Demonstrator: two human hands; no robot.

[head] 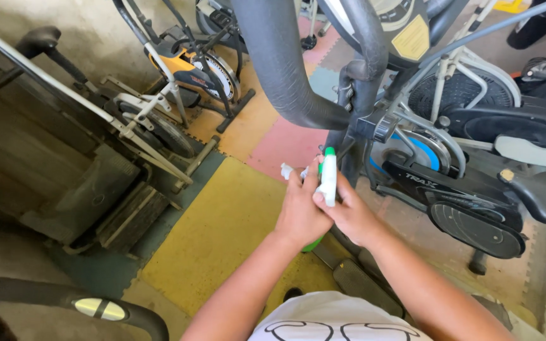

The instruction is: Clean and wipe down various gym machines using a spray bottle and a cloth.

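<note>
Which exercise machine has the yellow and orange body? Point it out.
The small exercise bike at the top left, behind the treadmill. The machines to the right, like the cross trainer, are black, grey and blue.

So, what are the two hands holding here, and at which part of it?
Both hands hold a white spray bottle with a green tip. The left hand wraps its lower body; the right hand grips the upper part near the nozzle.

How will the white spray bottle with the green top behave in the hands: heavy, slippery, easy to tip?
The spray bottle looks like thin plastic, so probably light. Its smooth surface may be slippery if wet. Slim and tall, it would likely tip easily when stood down. Both the left hand and right hand grip it.
</note>
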